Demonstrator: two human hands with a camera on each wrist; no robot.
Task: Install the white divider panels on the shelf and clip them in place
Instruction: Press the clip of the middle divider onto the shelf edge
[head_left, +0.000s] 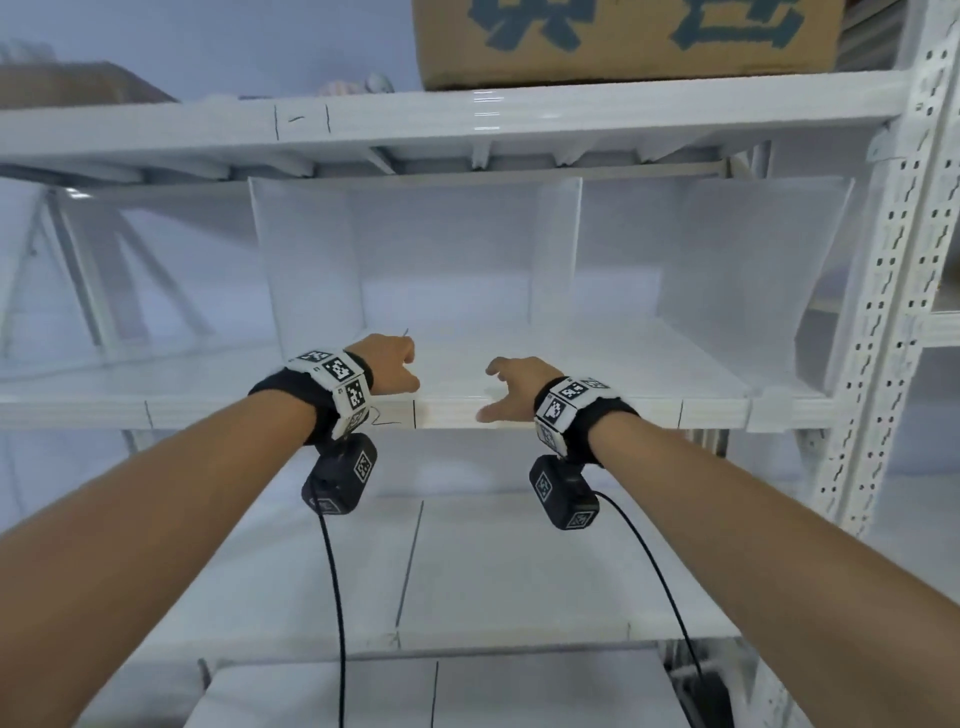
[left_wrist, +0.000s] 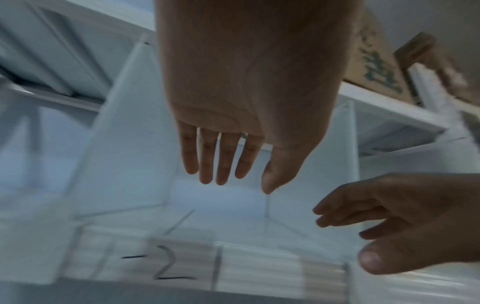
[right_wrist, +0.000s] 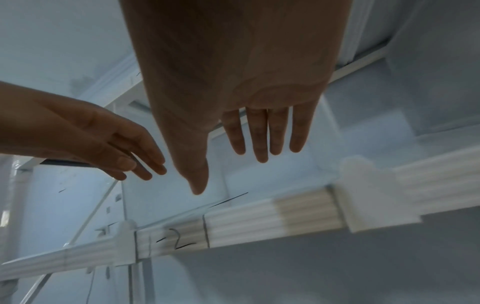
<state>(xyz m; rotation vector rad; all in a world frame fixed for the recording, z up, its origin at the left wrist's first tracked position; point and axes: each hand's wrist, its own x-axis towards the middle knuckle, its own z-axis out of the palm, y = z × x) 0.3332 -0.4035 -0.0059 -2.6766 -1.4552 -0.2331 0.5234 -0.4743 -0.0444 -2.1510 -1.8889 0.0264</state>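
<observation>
Our hands at the shelf
Left hand and right hand both loose-fingered, holding nothing; beyond them divider panels stand upright, running front-to-back.

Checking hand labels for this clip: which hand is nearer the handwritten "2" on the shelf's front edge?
Left. The left hand hangs just above the handwritten "2", which sits almost under its wrist. The right hand is off to the mark's right, past the drawn line.

three white divider panels stand on the shelf, two clips on its front edge, one cardboard box above, two hands.
</observation>
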